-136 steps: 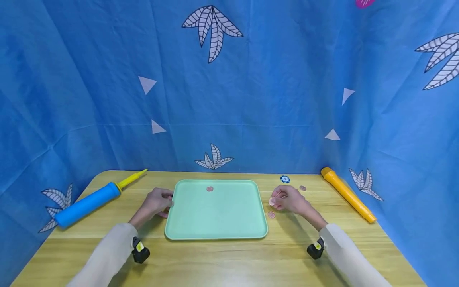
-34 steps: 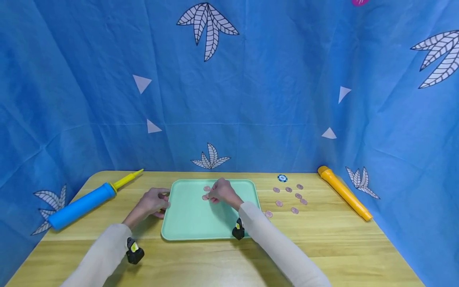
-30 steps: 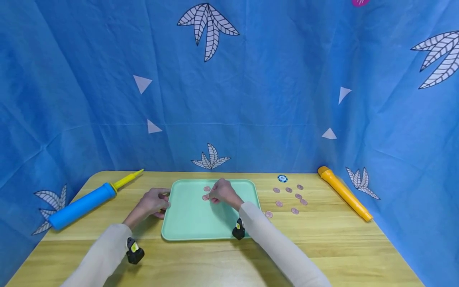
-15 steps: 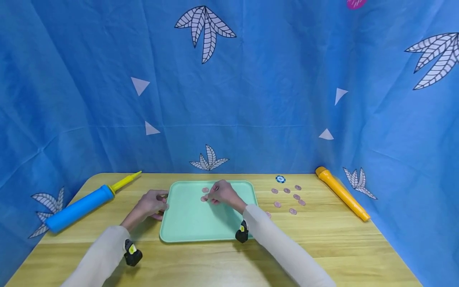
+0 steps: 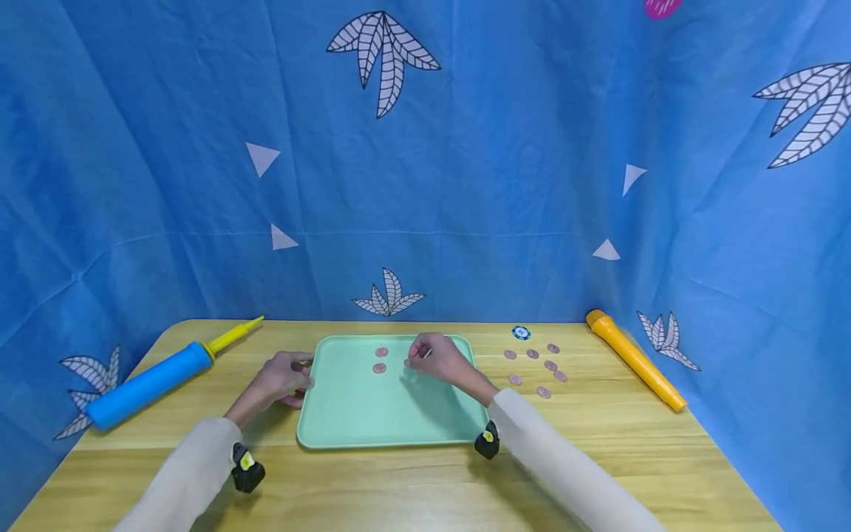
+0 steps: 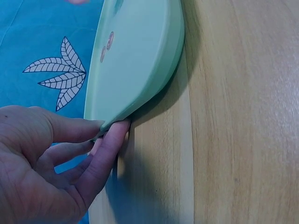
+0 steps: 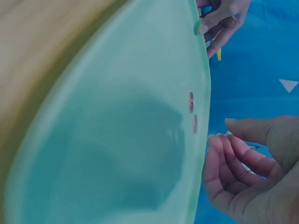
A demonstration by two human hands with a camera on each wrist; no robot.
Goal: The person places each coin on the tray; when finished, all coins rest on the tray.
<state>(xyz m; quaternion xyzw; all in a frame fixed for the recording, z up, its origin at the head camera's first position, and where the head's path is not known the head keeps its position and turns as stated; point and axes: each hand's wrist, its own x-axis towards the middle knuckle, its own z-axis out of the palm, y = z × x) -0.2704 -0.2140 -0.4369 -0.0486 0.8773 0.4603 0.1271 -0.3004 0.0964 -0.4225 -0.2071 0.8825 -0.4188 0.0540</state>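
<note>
A pale green tray [image 5: 392, 428] lies on the wooden table. In the left wrist view my left hand [image 6: 60, 158] pinches its left rim, thumb on top and fingers underneath. Two copper coins lie flat towards the tray's back, a rear coin [image 5: 382, 352] and, just in front of it, another coin [image 5: 379, 368]. Over the tray, a little to the right of them, is my right hand [image 5: 439, 358]. Its fingers are loosely bent and the thumb stands apart from them in the right wrist view, with nothing held.
Right of the tray, several copper coins [image 5: 515, 380] lie scattered, with a blue-and-white poker chip [image 5: 521, 332] behind them. An orange toy microphone [image 5: 634, 360] lies at the far right. At the left is a blue-and-yellow hand pump [image 5: 153, 384]. A blue curtain [image 5: 452, 185] hangs behind the table.
My right hand has carried a coin from the table onto the tray, let go of it beside the first, and drawn back to the right. My left hand stays on the rim.
</note>
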